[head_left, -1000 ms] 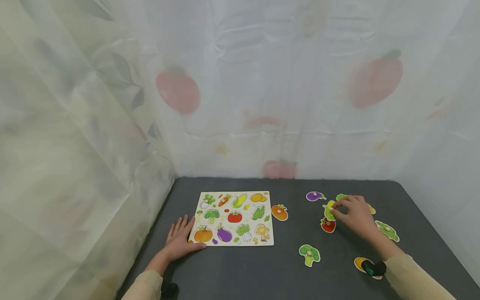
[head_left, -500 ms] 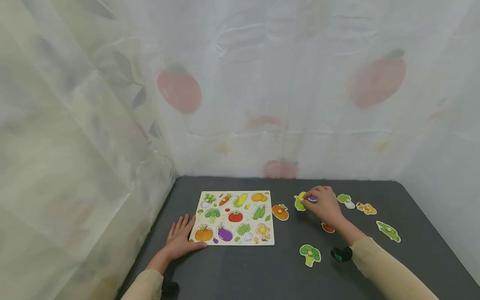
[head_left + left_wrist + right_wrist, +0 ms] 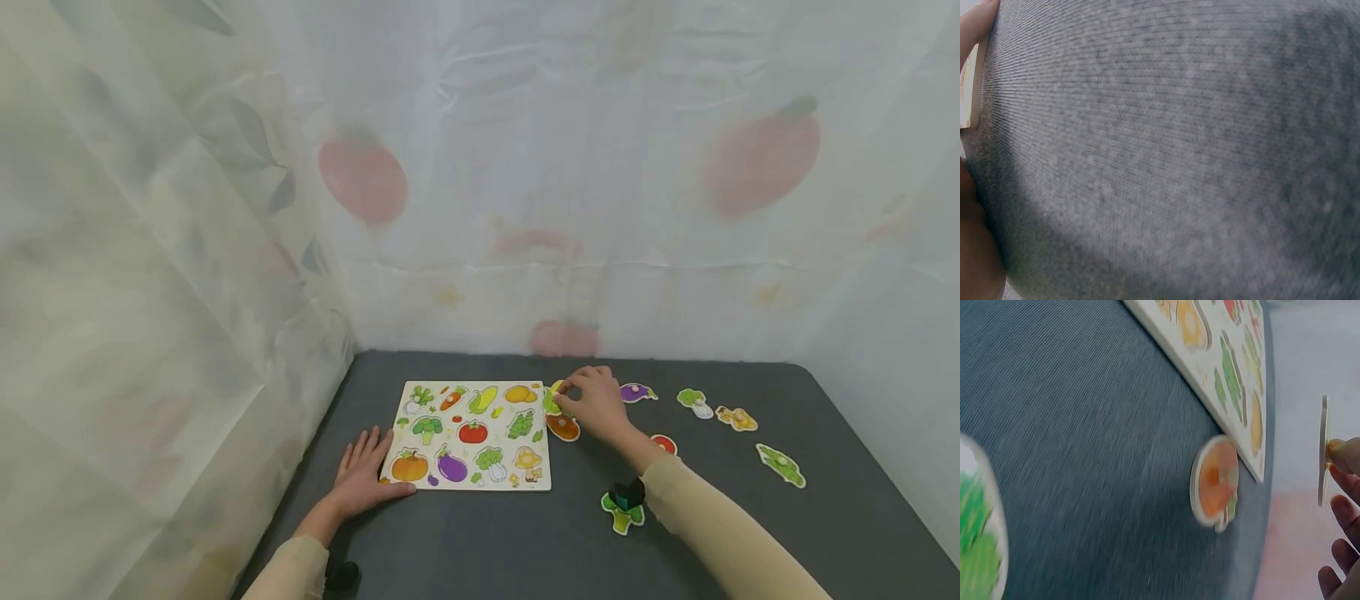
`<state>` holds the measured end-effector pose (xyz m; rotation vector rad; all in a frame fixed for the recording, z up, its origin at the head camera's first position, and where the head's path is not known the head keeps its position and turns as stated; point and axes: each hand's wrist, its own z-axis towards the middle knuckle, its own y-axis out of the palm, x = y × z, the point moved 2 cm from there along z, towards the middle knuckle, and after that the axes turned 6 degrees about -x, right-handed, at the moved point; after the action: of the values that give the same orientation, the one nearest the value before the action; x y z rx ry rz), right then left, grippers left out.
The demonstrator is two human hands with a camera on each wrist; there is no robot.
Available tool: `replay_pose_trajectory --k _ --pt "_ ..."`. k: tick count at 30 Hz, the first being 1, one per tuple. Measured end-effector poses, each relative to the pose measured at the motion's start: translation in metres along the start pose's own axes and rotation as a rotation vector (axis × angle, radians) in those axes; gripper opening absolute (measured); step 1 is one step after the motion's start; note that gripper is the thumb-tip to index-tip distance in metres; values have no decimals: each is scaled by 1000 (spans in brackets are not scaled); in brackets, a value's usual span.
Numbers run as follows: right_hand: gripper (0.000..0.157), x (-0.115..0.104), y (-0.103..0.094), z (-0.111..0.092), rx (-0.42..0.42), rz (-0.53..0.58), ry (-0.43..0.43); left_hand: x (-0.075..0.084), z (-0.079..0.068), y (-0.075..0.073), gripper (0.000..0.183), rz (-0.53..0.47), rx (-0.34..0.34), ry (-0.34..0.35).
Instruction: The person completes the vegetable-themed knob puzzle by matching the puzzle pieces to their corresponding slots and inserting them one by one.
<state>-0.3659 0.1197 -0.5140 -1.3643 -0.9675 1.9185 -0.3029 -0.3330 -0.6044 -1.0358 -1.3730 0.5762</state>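
Note:
My right hand (image 3: 597,402) pinches a corn puzzle piece (image 3: 551,401) by its knob, just off the upper right edge of the vegetable puzzle board (image 3: 438,398). In the right wrist view the corn piece (image 3: 1323,453) appears edge-on, raised above the table. Below it a pumpkin piece (image 3: 563,428) lies beside the board's right edge. My left hand (image 3: 362,473) rests at the board's lower left corner, fingers spread and thumb along the front edge. Only part of that hand (image 3: 977,250) enters the left wrist view, at its left side.
On the dark table (image 3: 495,550), to the right, lie an eggplant piece (image 3: 638,392), a bok choy piece (image 3: 695,403), a mushroom piece (image 3: 737,418) and a pea pod piece (image 3: 781,465). The forearm partly covers a tomato piece (image 3: 664,443); the wrist camera overlaps a broccoli piece (image 3: 622,518).
My right hand has carried the corn piece leftward from beside the tomato piece, past the eggplant piece, to the board's right edge. The left hand stays where it was.

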Motion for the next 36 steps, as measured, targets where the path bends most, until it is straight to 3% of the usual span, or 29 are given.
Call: replay_pose_trajectory --k 17,36 --pt "16 -41 51 31 -39 1 26 1 -1 0 124 -9 9 7" --pt "13 -59 109 57 -18 -38 104 3 -2 -1 124 -6 13 0"
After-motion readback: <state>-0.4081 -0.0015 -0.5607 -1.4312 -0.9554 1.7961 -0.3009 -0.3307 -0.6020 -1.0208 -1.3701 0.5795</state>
